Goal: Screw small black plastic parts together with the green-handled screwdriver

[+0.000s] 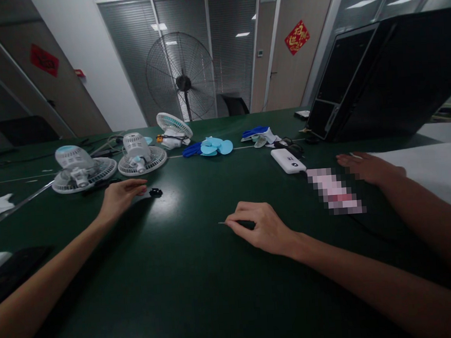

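My right hand (262, 225) rests over the table and is closed around a screwdriver (247, 224). Its thin metal tip points left past my fingertips, and its dark handle is partly hidden by my fingers. To the left, my left hand (122, 198) is low over the table, with its fingers stretched to the right and slightly apart. Just beyond those fingertips a small black part (156, 192) lies on the green table (194, 274). I see nothing held in the left hand.
Behind my left hand are small white fans (142, 162), with blue fan blades (216, 146) and gloves (259, 133) further right. A white power bank (288, 161) lies near another person's hand (368, 168). A big black case (389, 75) stands at right.
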Motion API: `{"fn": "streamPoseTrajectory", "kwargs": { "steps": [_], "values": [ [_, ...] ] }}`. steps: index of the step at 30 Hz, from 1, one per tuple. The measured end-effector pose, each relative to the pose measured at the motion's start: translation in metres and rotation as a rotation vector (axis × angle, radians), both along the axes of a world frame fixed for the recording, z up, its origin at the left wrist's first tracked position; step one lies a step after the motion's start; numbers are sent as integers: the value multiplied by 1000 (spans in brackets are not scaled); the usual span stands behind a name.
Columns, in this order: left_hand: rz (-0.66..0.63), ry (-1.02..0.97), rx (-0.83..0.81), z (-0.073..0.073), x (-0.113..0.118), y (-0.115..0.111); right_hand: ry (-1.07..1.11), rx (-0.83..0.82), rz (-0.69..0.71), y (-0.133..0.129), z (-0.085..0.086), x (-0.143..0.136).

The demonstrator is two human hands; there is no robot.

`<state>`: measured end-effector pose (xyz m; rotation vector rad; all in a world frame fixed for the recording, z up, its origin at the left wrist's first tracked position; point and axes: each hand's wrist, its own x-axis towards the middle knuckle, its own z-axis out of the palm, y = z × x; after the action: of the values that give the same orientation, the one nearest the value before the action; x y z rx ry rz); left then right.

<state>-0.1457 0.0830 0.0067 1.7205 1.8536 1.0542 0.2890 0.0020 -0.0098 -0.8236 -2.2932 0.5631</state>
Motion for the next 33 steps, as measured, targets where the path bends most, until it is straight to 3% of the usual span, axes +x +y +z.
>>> {"fn": "streamPoseTrajectory", "kwargs": {
  "steps": [10, 16, 33],
  "values": [
    [8, 28, 44, -8, 0, 5, -16, 18, 0, 0, 1, -1],
    [-84, 120, -3, -18, 1, 11, -16, 16, 11, -1, 3, 0],
    [-90, -39, -94, -15, 9, 8, -10, -4, 20, -1, 2, 0]
  ]
}}
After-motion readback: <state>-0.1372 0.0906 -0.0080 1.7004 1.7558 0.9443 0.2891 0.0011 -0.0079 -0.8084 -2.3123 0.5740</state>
